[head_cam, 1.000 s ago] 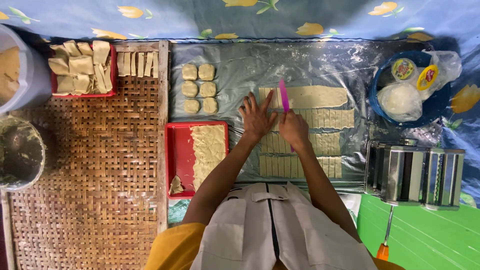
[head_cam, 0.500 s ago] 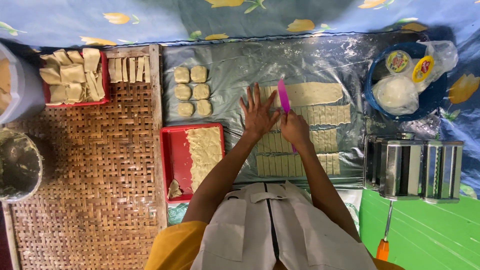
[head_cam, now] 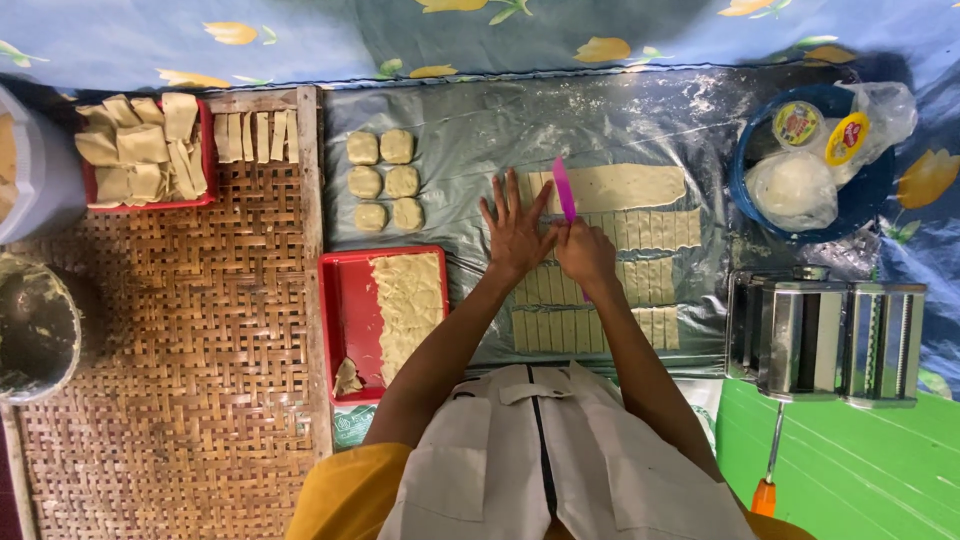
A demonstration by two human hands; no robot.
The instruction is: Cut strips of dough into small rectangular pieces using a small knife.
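Since the frame half a second earlier your hands had barely shifted: the pink cutter's tip had crept a little further up the dough, and the left fingers had stayed splayed in place.

Your left hand [head_cam: 515, 232] lay flat with fingers spread apart, pressing the dough sheet [head_cam: 620, 186] on the floured plastic sheet [head_cam: 470, 130]. Your right hand [head_cam: 585, 255] was closed around the pink cutter [head_cam: 564, 190], whose blade stood upright just beside the left fingertips.

The risks, as I judge them: the blade ran so close to your left index finger that a slip could have nicked it. The dough looked soft and pale, so a dragging cut could have stretched a strip out of line with the neat cut strips [head_cam: 590, 325] below. The plastic looked slick and wrinkled; it might have bunched under pressure.

Around you: six rounded dough squares [head_cam: 383, 181] lay in pairs, matte and floury. A red tray [head_cam: 345, 310] held a rough slab of dough, another red tray [head_cam: 200, 198] held stacked squares. The woven bamboo mat [head_cam: 170, 350] was coarse; the pasta roller [head_cam: 825, 335] was polished metal.
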